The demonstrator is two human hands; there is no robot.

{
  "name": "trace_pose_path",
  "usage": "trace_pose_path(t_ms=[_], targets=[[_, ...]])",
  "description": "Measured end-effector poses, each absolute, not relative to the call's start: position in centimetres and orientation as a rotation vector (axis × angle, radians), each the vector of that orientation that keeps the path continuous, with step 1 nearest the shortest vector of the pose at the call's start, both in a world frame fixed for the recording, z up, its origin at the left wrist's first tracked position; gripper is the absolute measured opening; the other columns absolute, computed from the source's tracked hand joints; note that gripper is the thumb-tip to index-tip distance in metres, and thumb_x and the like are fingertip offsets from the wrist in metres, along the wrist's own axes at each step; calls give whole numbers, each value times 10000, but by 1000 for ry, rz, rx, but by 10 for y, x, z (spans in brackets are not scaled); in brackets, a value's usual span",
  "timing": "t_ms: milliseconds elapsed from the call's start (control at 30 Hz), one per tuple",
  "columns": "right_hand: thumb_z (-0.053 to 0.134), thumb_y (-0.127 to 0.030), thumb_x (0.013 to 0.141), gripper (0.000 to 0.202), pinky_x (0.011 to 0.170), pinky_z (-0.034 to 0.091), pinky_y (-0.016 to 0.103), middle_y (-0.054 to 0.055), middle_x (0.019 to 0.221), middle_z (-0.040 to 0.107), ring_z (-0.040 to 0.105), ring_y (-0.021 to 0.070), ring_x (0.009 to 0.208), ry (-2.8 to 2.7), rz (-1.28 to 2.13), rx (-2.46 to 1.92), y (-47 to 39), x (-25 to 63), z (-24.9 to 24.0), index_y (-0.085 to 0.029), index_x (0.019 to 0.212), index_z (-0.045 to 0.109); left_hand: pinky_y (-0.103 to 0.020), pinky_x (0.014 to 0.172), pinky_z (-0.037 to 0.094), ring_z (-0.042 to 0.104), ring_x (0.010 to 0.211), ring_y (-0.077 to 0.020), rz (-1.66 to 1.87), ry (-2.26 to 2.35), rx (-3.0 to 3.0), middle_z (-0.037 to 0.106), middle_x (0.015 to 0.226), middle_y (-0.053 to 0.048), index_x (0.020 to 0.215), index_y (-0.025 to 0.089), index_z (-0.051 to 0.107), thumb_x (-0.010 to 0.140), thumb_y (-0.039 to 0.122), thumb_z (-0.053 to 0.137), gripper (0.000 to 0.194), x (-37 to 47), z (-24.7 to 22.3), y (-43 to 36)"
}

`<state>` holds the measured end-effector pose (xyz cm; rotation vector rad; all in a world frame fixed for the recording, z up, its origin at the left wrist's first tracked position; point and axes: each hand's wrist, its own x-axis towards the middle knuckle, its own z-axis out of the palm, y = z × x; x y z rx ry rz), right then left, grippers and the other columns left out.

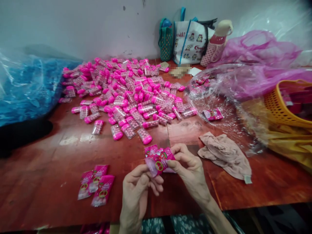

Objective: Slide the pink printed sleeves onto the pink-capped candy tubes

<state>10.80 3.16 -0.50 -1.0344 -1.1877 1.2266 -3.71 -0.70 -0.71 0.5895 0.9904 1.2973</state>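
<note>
Near the table's front edge, my right hand [191, 170] pinches a small pink printed packet [161, 162] with a clear window between thumb and fingers. A second pink packet [150, 150] shows partly behind it. My left hand [137, 190] has its fingers curled at the lower left corner of the held packet, thumb and forefinger closed on it. To the left, three filled pink packets [102, 191] lie overlapping on the table, with small round candies showing in their windows. Beyond my hands spreads a large heap of clear candy tubes [131, 97] with bright pink caps.
A crumpled pale cloth [226, 156] lies right of my hands. A clear plastic bag [226, 97] with pink packets and a yellow basket [275, 104] stand further right. A blue-filled bag [29, 87] bounds the left; a tote bag [188, 42] and bottles back against the wall.
</note>
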Motion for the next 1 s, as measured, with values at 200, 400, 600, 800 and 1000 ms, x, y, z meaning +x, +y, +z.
trace_pose_path(t_ms=[200,400,600,800,1000], targets=[[711,-332,734,193,696,395,293,9,747,553,513,172,756,-1145,1335,-989,39,113,-13,-206,595,661,-148,340,427,599,398,-123,1238,1080,431,680,537,-76,685,104,652,772,319,642,232,-27,-1,0],[622,-372,810,263,691,370,284,21,797,540,491,165,766,-1135,1432,-958,40,113,-20,-192,621,649,-166,340,445,595,388,-133,1228,1080,382,685,538,-83,713,99,637,741,281,673,187,-23,-2,3],[584,-345,844,277,671,365,273,21,813,536,484,150,751,-1076,1458,-962,39,110,-24,-179,624,615,-173,372,478,612,428,-128,1214,1010,364,699,586,-92,723,97,646,776,315,640,224,-30,-6,4],[651,-286,793,221,709,372,272,4,800,542,506,145,764,-1055,1412,-983,41,103,-27,-189,596,625,-172,378,479,609,421,-125,1232,994,348,704,587,-91,738,106,664,733,320,687,216,-32,-8,1],[648,-239,799,131,737,368,275,3,839,545,506,149,814,-1063,1367,-1026,41,103,-29,-208,671,651,-198,413,497,624,465,-139,1312,1085,357,712,629,-96,813,106,671,734,355,678,261,-35,-11,1]])
